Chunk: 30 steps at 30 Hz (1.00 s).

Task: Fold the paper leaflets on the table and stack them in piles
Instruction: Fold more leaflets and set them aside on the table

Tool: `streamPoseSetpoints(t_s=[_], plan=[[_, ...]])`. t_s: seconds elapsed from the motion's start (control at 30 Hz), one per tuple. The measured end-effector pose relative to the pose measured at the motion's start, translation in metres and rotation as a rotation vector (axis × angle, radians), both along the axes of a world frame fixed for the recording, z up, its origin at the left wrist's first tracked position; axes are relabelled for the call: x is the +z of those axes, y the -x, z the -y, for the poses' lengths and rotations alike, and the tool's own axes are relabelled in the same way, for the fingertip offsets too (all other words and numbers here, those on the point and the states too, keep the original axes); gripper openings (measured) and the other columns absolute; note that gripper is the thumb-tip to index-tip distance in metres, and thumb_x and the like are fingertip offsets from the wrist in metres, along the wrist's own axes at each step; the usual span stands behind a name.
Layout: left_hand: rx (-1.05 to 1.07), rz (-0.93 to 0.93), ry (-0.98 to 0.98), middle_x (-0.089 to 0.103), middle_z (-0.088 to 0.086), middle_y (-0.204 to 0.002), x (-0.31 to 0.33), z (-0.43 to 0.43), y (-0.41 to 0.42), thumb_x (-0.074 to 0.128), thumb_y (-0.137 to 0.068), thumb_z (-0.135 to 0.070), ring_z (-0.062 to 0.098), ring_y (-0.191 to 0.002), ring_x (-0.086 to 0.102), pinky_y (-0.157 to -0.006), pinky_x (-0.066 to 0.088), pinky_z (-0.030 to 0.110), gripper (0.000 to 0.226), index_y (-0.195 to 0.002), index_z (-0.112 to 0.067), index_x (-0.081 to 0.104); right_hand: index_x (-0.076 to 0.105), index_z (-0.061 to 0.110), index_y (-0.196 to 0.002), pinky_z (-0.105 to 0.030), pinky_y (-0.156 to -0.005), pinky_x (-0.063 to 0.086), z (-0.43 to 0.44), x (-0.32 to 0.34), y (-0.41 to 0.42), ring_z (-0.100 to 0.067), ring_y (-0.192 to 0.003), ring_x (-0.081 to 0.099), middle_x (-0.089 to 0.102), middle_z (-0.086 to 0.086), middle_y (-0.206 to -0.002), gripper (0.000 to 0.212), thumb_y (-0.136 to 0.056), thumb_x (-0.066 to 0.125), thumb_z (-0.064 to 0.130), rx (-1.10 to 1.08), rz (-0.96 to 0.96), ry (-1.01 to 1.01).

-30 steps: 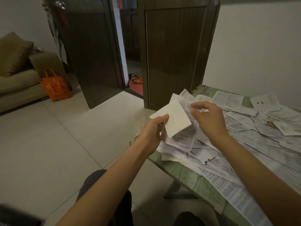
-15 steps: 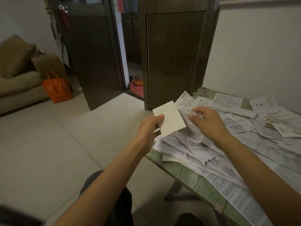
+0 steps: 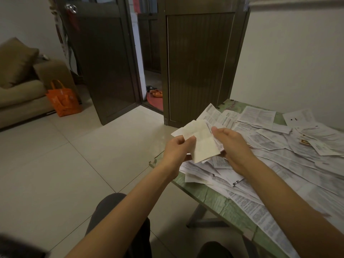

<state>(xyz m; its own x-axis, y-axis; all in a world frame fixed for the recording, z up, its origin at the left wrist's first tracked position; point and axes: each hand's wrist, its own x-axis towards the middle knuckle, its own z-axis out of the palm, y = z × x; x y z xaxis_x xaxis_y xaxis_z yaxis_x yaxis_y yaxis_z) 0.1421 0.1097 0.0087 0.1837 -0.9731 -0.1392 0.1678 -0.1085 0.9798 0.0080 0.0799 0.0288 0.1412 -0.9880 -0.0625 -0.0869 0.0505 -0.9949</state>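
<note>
Over the table (image 3: pixel 210 197) edge, the left hand (image 3: pixel 177 149) and right hand (image 3: pixel 233 148) each hold a pinching grip on one leaflet (image 3: pixel 202 146)

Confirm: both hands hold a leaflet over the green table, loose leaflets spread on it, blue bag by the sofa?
No: the head view shows the bag is orange, not blue. The rest stands: left hand and right hand hold a leaflet over the green table, loose leaflets spread on it, bag by the sofa.
</note>
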Motion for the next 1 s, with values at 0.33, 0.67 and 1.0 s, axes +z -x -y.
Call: streamPoseSetpoints(t_s=[0.33, 0.67, 1.0], plan=[[0.065, 0.006, 0.006, 0.06, 0.009, -0.11, 0.002, -0.006, 0.0, 0.063, -0.087, -0.008, 0.022, -0.094, 0.063, -0.071, 0.057, 0.031, 0.047, -0.126, -0.018, 0.039, 0.062, 0.01, -0.104, -0.023, -0.065, 0.057, -0.006, -0.003, 0.001, -0.019, -0.086, 0.068, 0.069, -0.008, -0.102, 0.026, -0.08, 0.072, 0.01, 0.017, -0.123, 0.163], [0.275, -0.101, -0.019, 0.063, 0.009, -0.11, 0.0, -0.006, -0.001, 0.06, -0.09, -0.021, 0.025, -0.098, 0.062, -0.086, 0.055, 0.04, 0.016, -0.104, -0.013, 0.06, 0.057, 0.012, -0.105, -0.018, -0.058, 0.055, -0.012, -0.001, -0.005, -0.017, -0.085, 0.066, 0.065, -0.003, -0.1, 0.032, -0.078, 0.073, 0.008, 0.107, -0.119, 0.071], [0.067, 0.12, -0.038, 0.062, 0.001, -0.101, 0.007, -0.018, -0.011, 0.062, -0.089, -0.021, 0.021, -0.096, 0.058, -0.082, 0.053, 0.033, 0.008, -0.094, -0.017, 0.067, 0.068, 0.006, -0.088, -0.021, -0.058, 0.051, -0.018, -0.002, 0.005, -0.012, -0.073, 0.063, 0.067, -0.003, -0.08, 0.013, -0.084, 0.068, 0.018, 0.038, -0.296, 0.23]])
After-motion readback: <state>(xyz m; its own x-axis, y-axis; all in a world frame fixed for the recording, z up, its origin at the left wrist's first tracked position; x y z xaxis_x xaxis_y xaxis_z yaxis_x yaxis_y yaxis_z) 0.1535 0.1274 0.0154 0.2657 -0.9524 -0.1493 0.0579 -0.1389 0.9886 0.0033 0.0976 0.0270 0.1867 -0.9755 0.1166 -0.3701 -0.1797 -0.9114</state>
